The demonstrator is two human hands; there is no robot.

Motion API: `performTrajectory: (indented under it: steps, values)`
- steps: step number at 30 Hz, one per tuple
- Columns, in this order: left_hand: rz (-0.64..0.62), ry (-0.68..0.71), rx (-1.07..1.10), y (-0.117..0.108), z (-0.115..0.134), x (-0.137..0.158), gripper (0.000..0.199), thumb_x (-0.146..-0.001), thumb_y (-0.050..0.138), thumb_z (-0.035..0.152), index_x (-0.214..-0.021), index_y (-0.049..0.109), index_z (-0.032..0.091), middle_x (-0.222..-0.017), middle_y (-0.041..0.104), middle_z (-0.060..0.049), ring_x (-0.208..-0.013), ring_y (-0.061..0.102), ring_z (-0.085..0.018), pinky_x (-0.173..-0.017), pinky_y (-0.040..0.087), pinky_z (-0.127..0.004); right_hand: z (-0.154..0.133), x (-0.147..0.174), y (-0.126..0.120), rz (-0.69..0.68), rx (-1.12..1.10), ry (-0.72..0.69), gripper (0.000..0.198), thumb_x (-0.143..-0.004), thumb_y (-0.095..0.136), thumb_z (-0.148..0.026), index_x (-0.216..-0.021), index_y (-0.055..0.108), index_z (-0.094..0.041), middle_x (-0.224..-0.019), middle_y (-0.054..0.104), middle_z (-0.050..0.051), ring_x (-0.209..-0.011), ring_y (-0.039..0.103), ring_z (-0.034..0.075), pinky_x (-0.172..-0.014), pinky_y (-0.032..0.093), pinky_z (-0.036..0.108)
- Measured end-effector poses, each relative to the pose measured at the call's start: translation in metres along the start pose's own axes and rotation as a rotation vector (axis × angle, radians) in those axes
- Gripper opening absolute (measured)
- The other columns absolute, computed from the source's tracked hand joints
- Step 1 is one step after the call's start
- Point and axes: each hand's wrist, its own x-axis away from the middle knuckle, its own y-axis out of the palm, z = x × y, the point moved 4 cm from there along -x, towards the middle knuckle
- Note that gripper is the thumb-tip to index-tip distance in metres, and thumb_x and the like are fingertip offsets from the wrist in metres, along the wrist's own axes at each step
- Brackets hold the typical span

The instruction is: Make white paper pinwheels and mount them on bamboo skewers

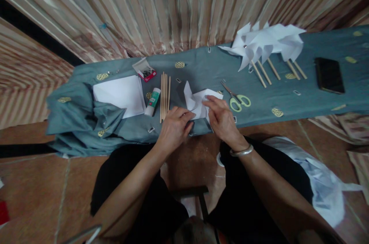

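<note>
A white paper pinwheel (pixel 198 100), its corners cut and partly curled inward, lies near the front edge of the cloth-covered table. My left hand (pixel 175 125) pinches its lower left corner between thumb and fingers. From the right, my right hand (pixel 221 119) grips the paper with bent fingers pressed on its middle and right side; the thumb is partly hidden. Just right of that hand lie scissors (pixel 238 100) with light green handles. Several thin wooden sticks (pixel 165 96) lie side by side to the left, with a glue stick (pixel 152 102) beside them.
A stack of white paper (pixel 121 94) lies at the left, partly under bunched cloth. Behind it stands an open small box (pixel 146 72) of metal pins or clips. Finished pinwheels on sticks (pixel 268 44) lie at the back right, near a black phone (pixel 329 75). A curtain (pixel 173 9) hangs behind the table.
</note>
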Motion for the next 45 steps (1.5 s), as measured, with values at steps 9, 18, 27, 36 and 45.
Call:
performTrajectory:
  steps: [9,18,27,36,45]
  values:
    - [-0.004,0.013,0.014,0.003,0.004,-0.002,0.019,-0.088,0.060,0.024,-0.105,0.067,0.017,-0.103,0.067,-0.008,-0.095,0.056,-0.023,-0.084,0.047,-0.039,0.016,-0.017,-0.014,0.051,0.080,0.023,0.038,-0.090,0.040,-0.014,-0.118,0.065,-0.018,-0.127,0.064,0.012,-0.118,0.057,0.026,-0.104,0.043,0.048]
    - [-0.035,0.026,0.009,0.009,0.002,-0.003,0.019,-0.092,0.054,0.022,-0.097,0.072,0.018,-0.096,0.071,-0.008,-0.092,0.059,-0.022,-0.083,0.048,-0.038,0.020,-0.014,-0.017,0.050,0.041,0.015,0.025,-0.090,0.048,-0.021,-0.099,0.071,-0.019,-0.107,0.073,0.009,-0.105,0.066,0.025,-0.098,0.048,0.045]
    - [-0.032,0.044,0.028,0.005,-0.002,-0.002,0.018,-0.090,0.057,0.019,-0.101,0.070,0.016,-0.100,0.071,-0.008,-0.094,0.059,-0.022,-0.084,0.050,-0.037,0.026,-0.010,-0.021,0.034,0.121,0.002,0.037,-0.089,0.044,-0.016,-0.119,0.064,-0.013,-0.124,0.067,0.015,-0.117,0.060,0.028,-0.103,0.044,0.049]
    - [0.020,0.009,0.050,0.012,-0.003,-0.005,0.018,-0.091,0.055,0.021,-0.098,0.072,0.016,-0.099,0.071,-0.008,-0.092,0.064,-0.020,-0.084,0.053,-0.036,0.021,-0.007,-0.025,0.053,0.066,0.019,0.034,-0.091,0.043,-0.021,-0.118,0.065,-0.016,-0.121,0.069,0.013,-0.115,0.062,0.028,-0.102,0.046,0.048]
    - [0.008,-0.103,0.074,0.013,-0.008,-0.014,0.019,-0.091,0.056,0.019,-0.100,0.071,0.016,-0.097,0.073,-0.008,-0.092,0.067,-0.021,-0.086,0.054,-0.036,0.004,0.004,-0.008,-0.011,-0.214,0.195,0.030,-0.088,0.055,-0.029,-0.113,0.067,-0.017,-0.096,0.076,0.007,-0.086,0.070,0.022,-0.081,0.055,0.036]
